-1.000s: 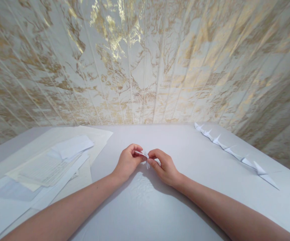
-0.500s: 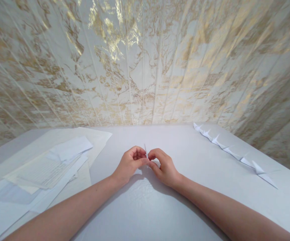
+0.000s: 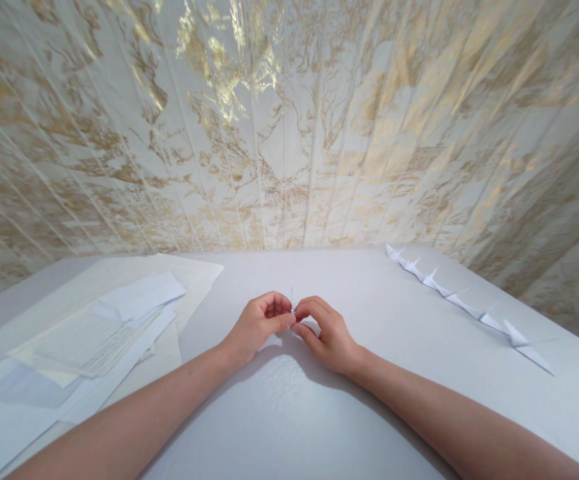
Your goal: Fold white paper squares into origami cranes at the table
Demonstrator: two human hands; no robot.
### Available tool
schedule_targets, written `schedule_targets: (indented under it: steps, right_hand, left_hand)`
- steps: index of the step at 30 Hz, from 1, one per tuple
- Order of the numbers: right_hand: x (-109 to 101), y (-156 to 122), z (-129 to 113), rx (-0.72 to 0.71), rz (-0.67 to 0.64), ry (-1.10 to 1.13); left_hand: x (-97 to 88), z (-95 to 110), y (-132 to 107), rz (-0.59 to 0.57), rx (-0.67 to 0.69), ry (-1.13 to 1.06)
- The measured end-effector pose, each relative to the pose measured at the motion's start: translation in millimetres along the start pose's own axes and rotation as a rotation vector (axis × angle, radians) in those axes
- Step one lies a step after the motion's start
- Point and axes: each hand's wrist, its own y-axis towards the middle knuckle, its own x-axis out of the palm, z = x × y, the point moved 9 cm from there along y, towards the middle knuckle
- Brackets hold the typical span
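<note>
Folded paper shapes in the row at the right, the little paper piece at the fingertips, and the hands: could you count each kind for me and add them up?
Folded paper shapes in the row: 6
Little paper piece at the fingertips: 1
Hands (left hand, right hand): 2
Total: 9

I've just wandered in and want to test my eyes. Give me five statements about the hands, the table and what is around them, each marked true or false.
1. The left hand and the right hand both have fingertips at a small white paper piece. True.
2. Folded white shapes run in a line along the right side of the table. True.
3. The right hand lies flat on the table. False: its thumb and fingers are curled in at the small white paper piece.
4. Overlapping loose papers lie on the left. True.
5. Everything behind the table is plain blue. False: the backdrop is whitish with a gold pattern.
</note>
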Motion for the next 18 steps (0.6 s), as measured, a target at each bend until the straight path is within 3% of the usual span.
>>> schedule_targets:
  steps: [14,18]
  right_hand:
    - [-4.0,0.1,1.6,0.02,0.033,0.0]
    - [-3.9,0.0,8.0,0.076,0.053,-0.018]
  left_hand:
    - [-1.3,-2.5,2.0,-0.017,-0.049,0.01]
    - [0.4,4.7,0.3,-0.033,0.024,0.172]
